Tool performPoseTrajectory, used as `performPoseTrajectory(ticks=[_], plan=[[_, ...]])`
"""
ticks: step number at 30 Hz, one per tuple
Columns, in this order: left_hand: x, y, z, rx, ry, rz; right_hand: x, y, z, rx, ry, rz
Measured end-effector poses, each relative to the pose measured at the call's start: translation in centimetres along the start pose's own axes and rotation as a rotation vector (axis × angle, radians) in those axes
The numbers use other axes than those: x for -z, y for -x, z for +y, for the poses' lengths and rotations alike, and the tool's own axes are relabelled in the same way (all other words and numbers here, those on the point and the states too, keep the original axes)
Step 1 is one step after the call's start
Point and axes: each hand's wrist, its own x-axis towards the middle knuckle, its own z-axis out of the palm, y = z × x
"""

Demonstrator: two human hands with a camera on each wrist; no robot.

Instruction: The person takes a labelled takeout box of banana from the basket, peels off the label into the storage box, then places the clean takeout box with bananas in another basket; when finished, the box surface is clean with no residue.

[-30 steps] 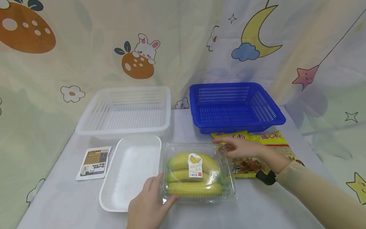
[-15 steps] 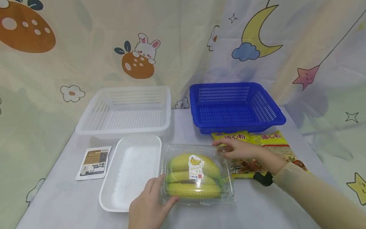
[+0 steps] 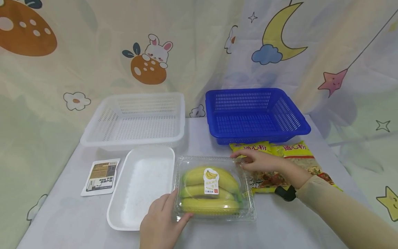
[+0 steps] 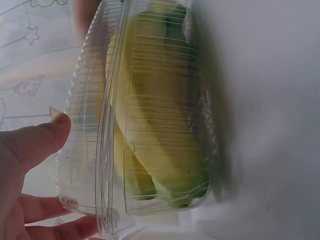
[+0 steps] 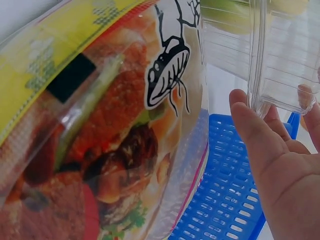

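Observation:
A clear plastic clamshell box (image 3: 247,207) with bananas (image 3: 208,206) inside lies on the table in the head view, a banana label (image 3: 211,183) on its lid. My left hand (image 3: 160,218) holds its near left corner, thumb along the front and fingers at the left side. In the left wrist view, the thumb (image 4: 42,140) touches the lid side. At the far right corner, my right hand (image 3: 261,160) pinches the box's rim between thumb and fingers, as the right wrist view shows. The lid appears closed over the bananas. My right fingertips are partly hidden in the head view.
A white shallow tray (image 3: 124,221) stands just left of the box, with a flat packet (image 3: 101,177) beyond it. White (image 3: 133,143) and blue (image 3: 258,136) baskets stand at the back. Two yellow pasta bags (image 3: 293,148) lie under and beside my right arm.
The box has turned slightly and its right side has shifted a little to the left. Both hands stay at their corners. The head view has moved slightly.

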Motion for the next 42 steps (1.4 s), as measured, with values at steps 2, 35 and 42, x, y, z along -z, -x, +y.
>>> performPoseTrajectory(ticks=[2, 35, 42], plan=[[-0.12, 0.01, -0.14, -0.018, -0.004, 0.024, 0.03, -0.01, -0.08, 0.000, -0.003, 0.002], [-0.97, -0.04, -0.81, -0.074, 0.075, 0.061, 0.16, -0.55, -0.27, -0.003, 0.034, 0.030], [-0.98, -0.04, -0.79, -0.056, 0.080, 0.044, 0.07, -0.63, 0.05, 0.008, 0.028, 0.032]])
